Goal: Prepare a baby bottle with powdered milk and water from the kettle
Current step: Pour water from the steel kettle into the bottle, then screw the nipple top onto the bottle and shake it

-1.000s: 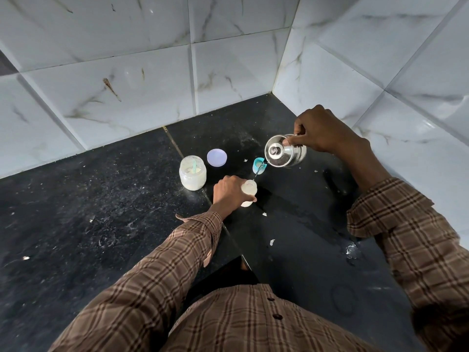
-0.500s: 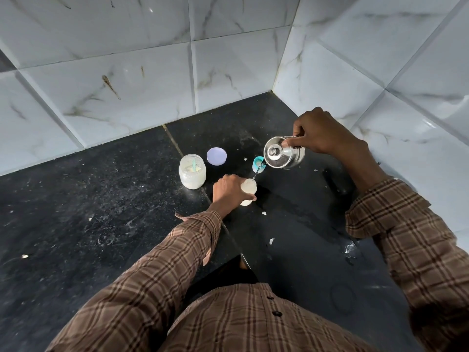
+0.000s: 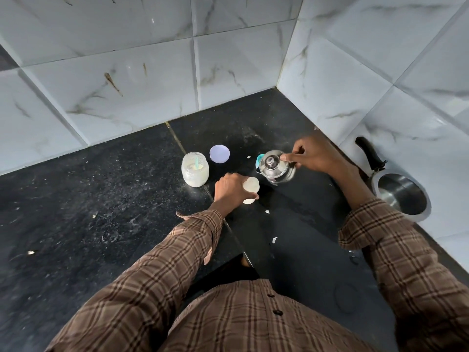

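My left hand (image 3: 229, 189) grips the small baby bottle (image 3: 251, 189), which stands on the black counter (image 3: 101, 199) with its open, whitish mouth up. My right hand (image 3: 313, 154) holds the small steel kettle (image 3: 275, 167) by its handle, just right of and behind the bottle, roughly upright with its knobbed lid on. A teal bottle cap (image 3: 259, 158) peeks out behind the kettle. The glass jar of milk powder (image 3: 195, 169) stands open to the left, a green scoop inside it. Its pale lilac lid (image 3: 219, 153) lies flat behind.
A steel saucepan (image 3: 403, 194) with a black handle sits at the right by the tiled wall. White tiles close off the counter at the back and right. White crumbs and a water spill (image 3: 352, 257) dot the counter near me.
The kettle has tipped back from pouring to near upright and dropped lower beside the bottle. My view shifted, which brings the saucepan into sight. My left hand kept its hold.
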